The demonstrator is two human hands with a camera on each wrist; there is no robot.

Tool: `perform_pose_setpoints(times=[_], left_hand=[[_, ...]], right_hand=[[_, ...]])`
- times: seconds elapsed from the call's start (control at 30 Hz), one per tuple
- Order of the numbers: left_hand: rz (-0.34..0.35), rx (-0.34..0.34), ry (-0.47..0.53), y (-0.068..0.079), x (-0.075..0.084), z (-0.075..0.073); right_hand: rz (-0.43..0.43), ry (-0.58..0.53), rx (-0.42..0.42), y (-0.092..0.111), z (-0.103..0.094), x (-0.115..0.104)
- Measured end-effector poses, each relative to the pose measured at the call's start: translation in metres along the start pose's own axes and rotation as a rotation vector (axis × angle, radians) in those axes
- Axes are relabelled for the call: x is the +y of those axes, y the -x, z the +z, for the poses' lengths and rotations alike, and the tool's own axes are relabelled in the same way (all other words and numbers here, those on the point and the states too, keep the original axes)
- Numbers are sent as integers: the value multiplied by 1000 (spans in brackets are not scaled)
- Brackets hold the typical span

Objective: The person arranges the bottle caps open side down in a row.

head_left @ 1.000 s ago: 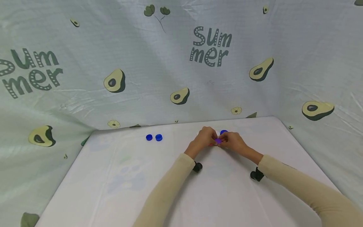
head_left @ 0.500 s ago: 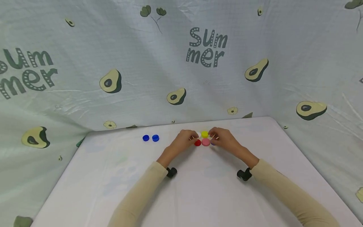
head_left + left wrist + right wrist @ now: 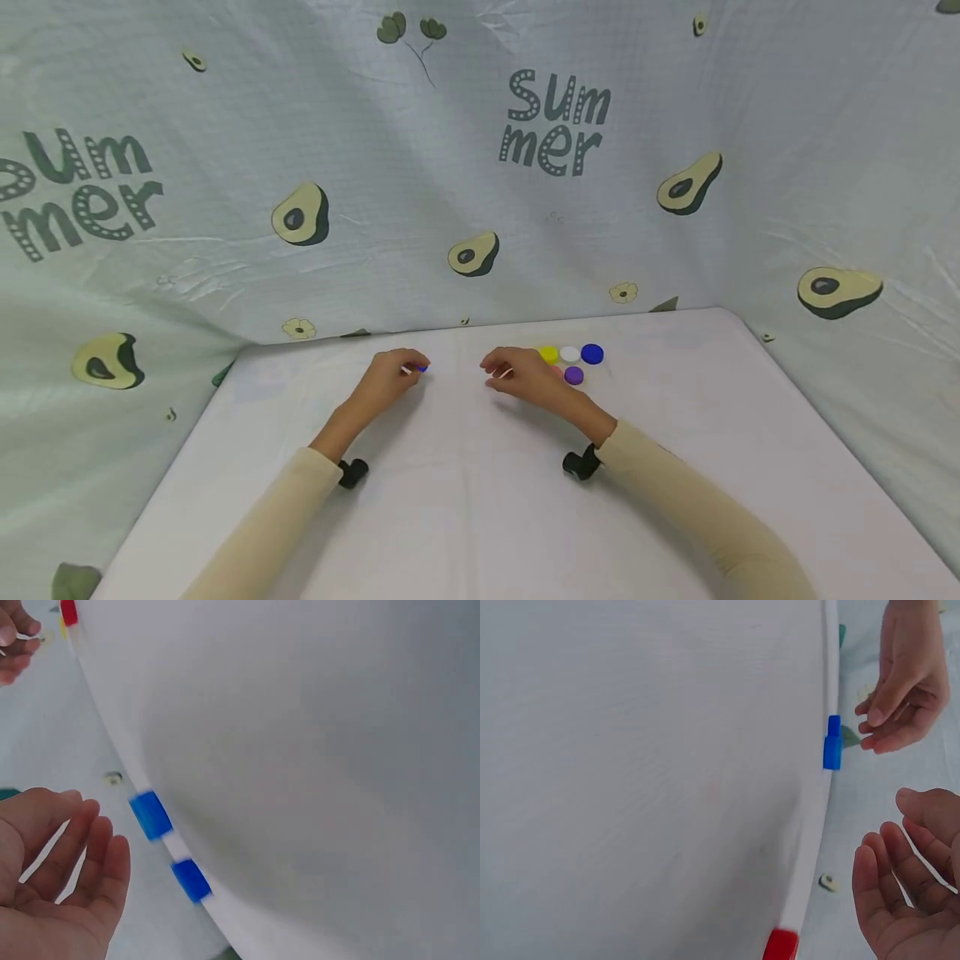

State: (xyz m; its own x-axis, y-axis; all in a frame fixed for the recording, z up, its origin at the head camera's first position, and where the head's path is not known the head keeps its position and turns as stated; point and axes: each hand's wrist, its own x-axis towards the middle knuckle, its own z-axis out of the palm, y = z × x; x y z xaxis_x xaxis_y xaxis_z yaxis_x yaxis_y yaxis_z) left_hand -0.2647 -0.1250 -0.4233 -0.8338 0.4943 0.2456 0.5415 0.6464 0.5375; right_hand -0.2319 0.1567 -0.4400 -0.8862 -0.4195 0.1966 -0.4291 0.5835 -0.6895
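Note:
My left hand (image 3: pixel 386 379) is over the far left part of the table, its fingers loosely bent beside two blue bottle caps (image 3: pixel 152 815). In the head view it hides most of them. The left wrist view shows nothing between its fingers and thumb. My right hand (image 3: pixel 525 375) hovers to the right, thumb and fingers apart, holding nothing. Behind and beside it lie a yellow cap (image 3: pixel 550 355), a white cap (image 3: pixel 570 355), a larger blue cap (image 3: pixel 592 354) and a purple cap (image 3: pixel 573 375). A pink cap is partly hidden by this hand. A red cap (image 3: pixel 781 945) shows in the right wrist view.
The white-covered table (image 3: pixel 465 500) meets a printed cloth backdrop (image 3: pixel 390 167) just behind the caps. Black wrist cameras, left (image 3: pixel 352 473) and right (image 3: pixel 581 463), hang below the sleeves.
One second ago both hands were together at the purple cap on the right. They have let go of it, parted and moved left, the left hand reaching the two blue caps.

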Motion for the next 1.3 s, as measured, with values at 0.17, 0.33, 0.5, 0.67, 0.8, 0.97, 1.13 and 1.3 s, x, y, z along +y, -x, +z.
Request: perform_pose_setpoints(times=[0.17,0.33,0.5,0.67,0.8,0.97,1.13,1.3], left_hand=[[-68,31,-29,3,-19,-19],[-127,-26,-35,-3,-31,-27],[-154,-126,-5,-14,-43,-29],[-130,-219,55,-25,-51,-30],[-129,-275,82,-33,-54,-29],[-138,-287,87,-36,-55,-27],[-115,-281,119,-38,-54,-23],[-109,-277,121,-38,-55,-22]], right_hand=[[1,-59,-8,-24,14,-11],[37,-91,-8,-47,29,-19],[93,-99,-7,-71,47,-22],[138,-115,-15,-87,59,-22],[183,-132,7,-95,65,-21],[228,-124,19,-103,71,-18],[237,-95,35,-105,71,-15],[215,-104,30,-103,70,-15]])
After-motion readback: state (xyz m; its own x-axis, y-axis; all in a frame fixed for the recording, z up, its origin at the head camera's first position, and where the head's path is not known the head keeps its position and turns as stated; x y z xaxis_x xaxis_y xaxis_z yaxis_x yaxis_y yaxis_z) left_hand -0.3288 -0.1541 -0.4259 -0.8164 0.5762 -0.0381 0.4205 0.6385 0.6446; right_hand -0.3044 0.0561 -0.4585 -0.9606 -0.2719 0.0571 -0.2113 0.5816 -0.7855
